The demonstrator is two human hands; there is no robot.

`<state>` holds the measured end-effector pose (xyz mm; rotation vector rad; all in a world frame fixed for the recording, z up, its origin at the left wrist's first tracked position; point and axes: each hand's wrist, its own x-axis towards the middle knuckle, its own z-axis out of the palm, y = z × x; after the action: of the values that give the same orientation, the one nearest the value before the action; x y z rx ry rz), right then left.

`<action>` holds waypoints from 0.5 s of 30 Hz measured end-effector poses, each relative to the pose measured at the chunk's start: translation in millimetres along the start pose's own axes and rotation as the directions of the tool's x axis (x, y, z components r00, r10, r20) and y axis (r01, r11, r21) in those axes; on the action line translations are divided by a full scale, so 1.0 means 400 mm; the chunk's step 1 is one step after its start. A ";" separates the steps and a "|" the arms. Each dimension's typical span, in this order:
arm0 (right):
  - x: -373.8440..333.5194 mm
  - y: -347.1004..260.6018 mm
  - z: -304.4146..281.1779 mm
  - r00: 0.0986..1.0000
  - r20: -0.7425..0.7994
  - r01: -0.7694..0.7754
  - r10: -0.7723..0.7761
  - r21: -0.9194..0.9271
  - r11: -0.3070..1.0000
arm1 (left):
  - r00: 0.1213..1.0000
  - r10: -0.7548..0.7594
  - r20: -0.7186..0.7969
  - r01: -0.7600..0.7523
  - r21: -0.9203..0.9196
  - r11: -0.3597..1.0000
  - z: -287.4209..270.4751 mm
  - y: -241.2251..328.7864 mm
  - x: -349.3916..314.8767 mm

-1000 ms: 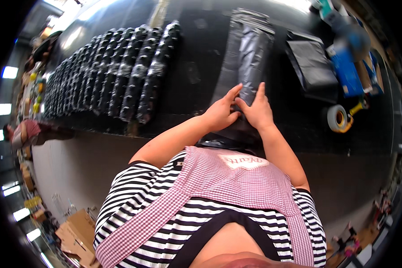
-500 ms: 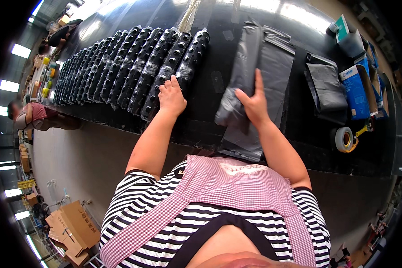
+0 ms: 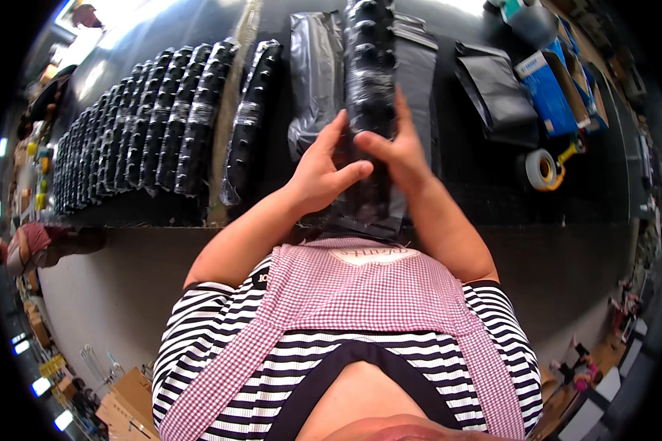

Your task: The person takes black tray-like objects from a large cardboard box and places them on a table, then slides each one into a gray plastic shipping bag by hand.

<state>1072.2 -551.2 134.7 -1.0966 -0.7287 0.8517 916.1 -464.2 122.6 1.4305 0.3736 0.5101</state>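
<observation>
A long black roll with a bumpy surface (image 3: 371,88), wrapped in clear film, lies over a stack of flat grey plastic bags (image 3: 418,81) in front of me. At its right side my right hand (image 3: 406,158) grips it, thumb across the top. My left hand (image 3: 320,173) is on its left side with fingers stretched and thumb apart, the thumb tip by the roll's near part. The roll's near end is dark and blurred. Another grey plastic bag (image 3: 315,81) lies left of the roll. Further left, a single similar roll (image 3: 250,121) lies apart from the row.
Several wrapped black rolls (image 3: 165,121) lie side by side on the black table at left. To the right are folded grey bags (image 3: 496,92), a blue box (image 3: 548,92) and a tape roll (image 3: 541,170) on a yellow dispenser. A person (image 3: 33,246) stands beyond the left.
The grey bag from my right hand now lies left of the stack. A black roll has come from the row onto the stack, between my hands. My left hand has moved right.
</observation>
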 end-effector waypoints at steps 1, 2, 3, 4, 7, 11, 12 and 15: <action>-0.013 -0.029 -0.064 0.999 -0.003 -0.053 0.053 0.029 0.998 | 0.991 -0.021 0.129 0.016 0.042 0.999 0.018 0.017 0.022; -0.042 -0.073 -0.111 0.991 -0.001 -0.131 0.132 0.052 0.990 | 0.984 -0.055 0.170 0.047 0.052 0.998 0.038 0.019 0.037; -0.085 -0.087 -0.166 0.983 -0.019 -0.183 0.183 0.039 0.982 | 0.943 -0.054 0.328 -0.083 0.389 0.918 0.036 -0.001 0.052; -0.129 -0.100 -0.221 0.972 -0.041 -0.230 0.231 0.026 0.973 | 0.874 -0.095 0.476 -0.270 0.640 0.720 0.034 -0.027 0.061; -0.286 -0.098 -0.313 0.967 -0.096 -0.243 0.237 -0.062 0.968 | 0.710 -0.117 0.695 -0.605 0.686 0.404 0.024 -0.136 0.018; -0.501 -0.078 -0.315 0.953 -0.172 -0.265 0.251 -0.065 0.962 | 0.627 -0.042 0.778 -0.750 0.617 0.236 0.022 -0.211 -0.010; -0.544 -0.080 -0.297 0.949 -0.187 -0.272 0.255 -0.071 0.960 | 0.607 0.005 0.795 -0.781 0.595 0.189 0.016 -0.229 -0.017; -0.644 -0.086 -0.234 0.937 -0.233 -0.290 0.261 -0.098 0.952 | 0.559 0.080 0.826 -0.826 0.545 0.144 0.016 -0.241 -0.010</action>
<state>1032.3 -824.0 117.7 -1.4094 -0.4567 0.9115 926.5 -477.8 27.6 2.8692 -0.6090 0.2487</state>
